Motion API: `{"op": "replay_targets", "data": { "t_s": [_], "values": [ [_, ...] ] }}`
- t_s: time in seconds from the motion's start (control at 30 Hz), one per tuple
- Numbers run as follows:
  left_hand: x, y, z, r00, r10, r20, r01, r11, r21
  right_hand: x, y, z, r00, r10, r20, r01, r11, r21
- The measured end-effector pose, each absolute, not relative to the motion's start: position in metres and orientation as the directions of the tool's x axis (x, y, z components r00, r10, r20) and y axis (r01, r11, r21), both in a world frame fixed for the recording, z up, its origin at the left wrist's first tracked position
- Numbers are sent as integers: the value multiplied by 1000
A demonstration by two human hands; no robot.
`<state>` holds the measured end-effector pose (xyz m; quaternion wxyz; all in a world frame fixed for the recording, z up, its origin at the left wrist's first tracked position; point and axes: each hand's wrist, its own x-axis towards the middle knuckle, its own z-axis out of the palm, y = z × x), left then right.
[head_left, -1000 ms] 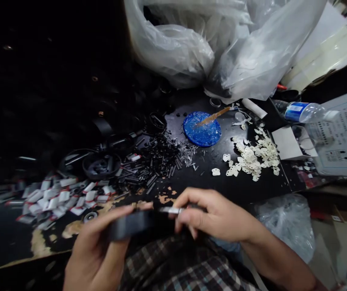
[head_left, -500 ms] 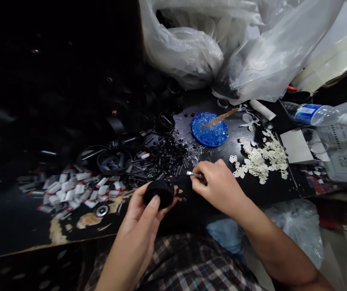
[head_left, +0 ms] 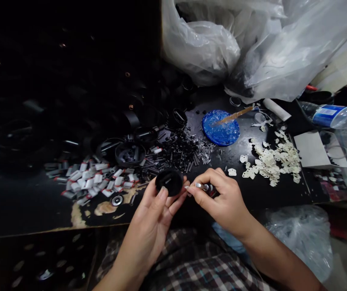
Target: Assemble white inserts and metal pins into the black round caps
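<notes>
Round black part [head_left: 170,181] clasped in left hand [head_left: 151,222], thumb at near rim, hollow face toward viewer; located above near edge of black table [head_left: 270,198]. Right hand [head_left: 223,196] closed around metal-tipped tool [head_left: 202,186], just beside part; contact cannot be told. Beyond: loose dark springs [head_left: 178,152], blue disc [head_left: 223,136] bearing brown stick [head_left: 235,115]. Cream plates [head_left: 272,163] heaped right; white red-ended cylinders [head_left: 90,178] heaped left.
</notes>
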<state>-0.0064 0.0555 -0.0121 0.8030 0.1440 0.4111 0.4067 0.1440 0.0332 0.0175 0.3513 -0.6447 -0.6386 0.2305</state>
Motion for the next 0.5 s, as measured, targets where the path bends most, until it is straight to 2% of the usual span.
{"op": "replay_targets", "data": {
  "t_s": [0.13, 0.27, 0.5],
  "values": [
    [-8, 49, -12, 332, 758, -562, -455, 651, 608, 142, 31, 18, 4, 970, 244, 766, 153, -624],
    [-8, 47, -15, 383, 775, -503, -418, 631, 654, 141, 31, 18, -59, 957, 285, 818, 210, -536],
    [-11, 50, -18, 394, 806, -442, -345, 575, 742, 142, 35, 21, -174, 954, 244, 853, 270, -447]
  ]
}}
